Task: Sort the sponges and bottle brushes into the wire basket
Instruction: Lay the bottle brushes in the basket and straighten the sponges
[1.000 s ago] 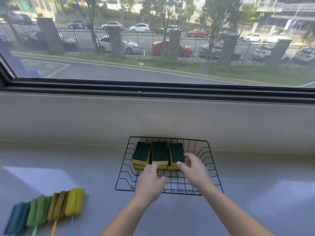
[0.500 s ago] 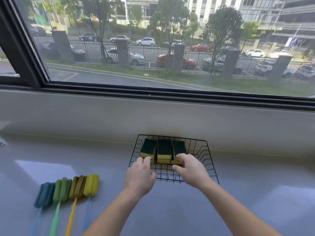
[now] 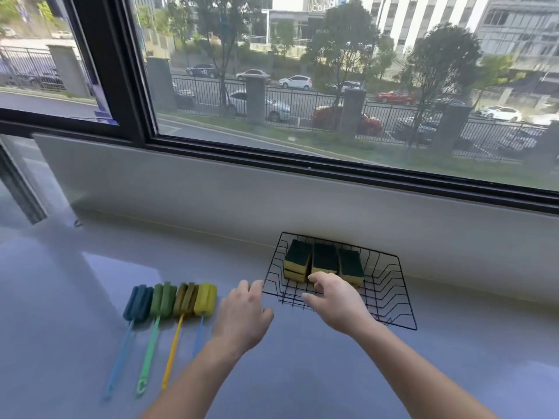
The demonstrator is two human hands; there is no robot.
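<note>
L hand (image 3: 242,316) now off wire basket (image 3: 385,294)

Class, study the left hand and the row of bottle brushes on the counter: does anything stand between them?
Nothing visible does. Only bare counter separates the left hand from the nearest, yellow-headed bottle brush; the wire basket sits on the hand's other side.
</note>
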